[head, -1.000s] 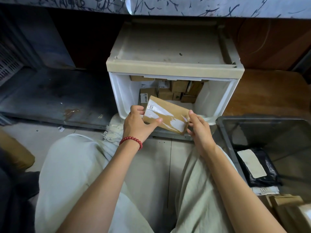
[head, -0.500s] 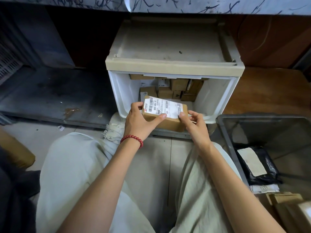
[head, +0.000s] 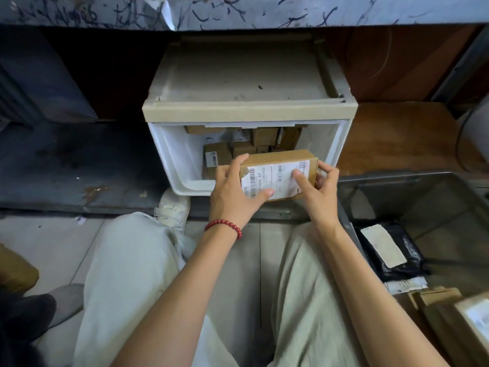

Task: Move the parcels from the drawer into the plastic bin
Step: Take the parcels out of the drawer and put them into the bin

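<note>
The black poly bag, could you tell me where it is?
The black poly bag lies inside the plastic bin, low right in the head view, beside the right forearm.

Both hands up in front, closed around 1 box.

The left hand (head: 235,192) sits at the left end of the box (head: 285,165), its fingers curled over the far top edge and its thumb pressed flat on the near labelled face; a red bead bracelet (head: 225,227) circles that wrist. The right hand (head: 317,192) takes the right end, thumb laid on the near face, fingers bent and wrapped round the far right corner. Both forearms are bare and rise from the near edge of the view, converging toward the hands, the left from near left, the right from near right. The 2 thumbs are close but apart.
</note>
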### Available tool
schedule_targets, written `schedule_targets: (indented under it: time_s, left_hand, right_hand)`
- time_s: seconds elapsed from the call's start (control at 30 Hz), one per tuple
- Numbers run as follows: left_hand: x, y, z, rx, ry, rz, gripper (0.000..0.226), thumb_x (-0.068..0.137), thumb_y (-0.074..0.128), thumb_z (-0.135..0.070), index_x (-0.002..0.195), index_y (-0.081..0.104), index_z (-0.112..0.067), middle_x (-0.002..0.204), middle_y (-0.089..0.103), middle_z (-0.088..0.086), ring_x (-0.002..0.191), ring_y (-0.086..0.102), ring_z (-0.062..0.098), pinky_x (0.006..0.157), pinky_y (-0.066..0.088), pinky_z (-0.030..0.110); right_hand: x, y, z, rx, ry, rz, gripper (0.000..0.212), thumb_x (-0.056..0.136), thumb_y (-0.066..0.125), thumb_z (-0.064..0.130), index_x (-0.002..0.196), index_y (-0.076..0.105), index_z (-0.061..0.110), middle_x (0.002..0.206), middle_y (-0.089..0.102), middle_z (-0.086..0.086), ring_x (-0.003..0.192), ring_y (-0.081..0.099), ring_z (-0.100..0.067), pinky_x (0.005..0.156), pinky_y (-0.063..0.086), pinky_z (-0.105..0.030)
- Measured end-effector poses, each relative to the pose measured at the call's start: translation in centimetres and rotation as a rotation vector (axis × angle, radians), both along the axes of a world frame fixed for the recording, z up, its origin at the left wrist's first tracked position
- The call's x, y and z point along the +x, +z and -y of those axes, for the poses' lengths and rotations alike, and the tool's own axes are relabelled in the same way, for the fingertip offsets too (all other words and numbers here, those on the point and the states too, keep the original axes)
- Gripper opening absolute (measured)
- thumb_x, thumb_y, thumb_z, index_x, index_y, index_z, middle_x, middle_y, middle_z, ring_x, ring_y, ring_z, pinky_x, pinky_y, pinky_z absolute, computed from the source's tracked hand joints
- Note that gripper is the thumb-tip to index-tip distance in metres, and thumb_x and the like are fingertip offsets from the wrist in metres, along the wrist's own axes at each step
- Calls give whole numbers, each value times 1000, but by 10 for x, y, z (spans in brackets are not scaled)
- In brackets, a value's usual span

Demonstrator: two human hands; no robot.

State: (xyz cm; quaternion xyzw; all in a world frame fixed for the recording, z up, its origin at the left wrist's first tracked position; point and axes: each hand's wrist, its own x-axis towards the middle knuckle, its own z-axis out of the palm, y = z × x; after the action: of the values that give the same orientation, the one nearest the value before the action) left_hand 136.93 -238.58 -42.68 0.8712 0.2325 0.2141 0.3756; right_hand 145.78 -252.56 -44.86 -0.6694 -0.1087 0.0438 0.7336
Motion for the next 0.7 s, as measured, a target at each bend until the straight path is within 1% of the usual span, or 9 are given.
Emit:
schedule_targets:
  time_s: [0.1,0.17,0.23,0.33,0.43,0.53,0.57,0.63,0.7]
  left_hand:
    - [16,6,20,-9,-67,52,75,71,79,-44,135,40,-40,112,38,-11,93,47,5,81,42,21]
    - [32,9,40,-7,-139,56,74,73,78,-44,136,39,-39,114,40,-9,95,48,6,83,46,25]
    - [47,12,57,-20,-208,38,77,74,77,-42,139,36,-35,122,46,-3,104,53,11,88,49,30]
    - [72,17,95,-74,-328,37,77,75,78,-36,139,37,-27,127,52,0,111,58,16,93,51,38]
    - [90,21,141,-101,-431,74,64,75,79,-32,129,46,-24,124,55,-3,110,59,14,95,49,36]
    - [102,20,185,-98,-554,46,59,75,78,-31,126,47,-26,119,52,-6,109,57,13,95,49,35]
    - [105,20,198,-92,-593,30,59,76,78,-31,125,47,-27,116,49,-8,109,57,14,95,49,36]
    - [110,17,223,-80,-670,-3,57,76,78,-32,124,48,-29,115,49,-9,108,57,13,94,49,35]
    - [112,12,247,-72,-751,-43,56,76,77,-34,123,47,-30,119,51,-6,107,56,13,94,49,34]
  right_hand:
    - [7,8,28,41,-109,28,34,88,71,21,109,46,31,115,63,3,104,62,-2,82,50,-19]
    - [11,10,57,40,-167,35,34,88,71,22,108,46,32,120,62,0,111,61,-7,87,51,-23]
    - [11,9,84,1,-201,29,35,88,71,22,108,44,32,124,61,-3,114,60,-10,90,52,-27]
    - [12,10,133,-20,-302,-1,34,90,68,20,108,42,29,125,59,-7,111,61,-8,84,55,-25]
    - [7,10,181,-41,-414,-48,39,90,68,21,117,39,21,125,59,-8,109,63,-11,80,58,-31]
    - [-5,10,223,-94,-540,-62,49,88,70,24,126,38,23,118,59,1,91,64,5,66,54,-16]
    - [-10,10,236,-105,-569,-79,55,88,71,25,131,36,24,116,58,3,89,64,5,63,53,-13]
    - [-23,8,259,-114,-617,-120,65,87,71,25,139,32,25,115,57,4,92,64,1,64,53,-13]
    - [-38,3,280,-137,-661,-154,67,88,70,24,143,31,23,118,57,2,96,64,-1,70,55,-18]
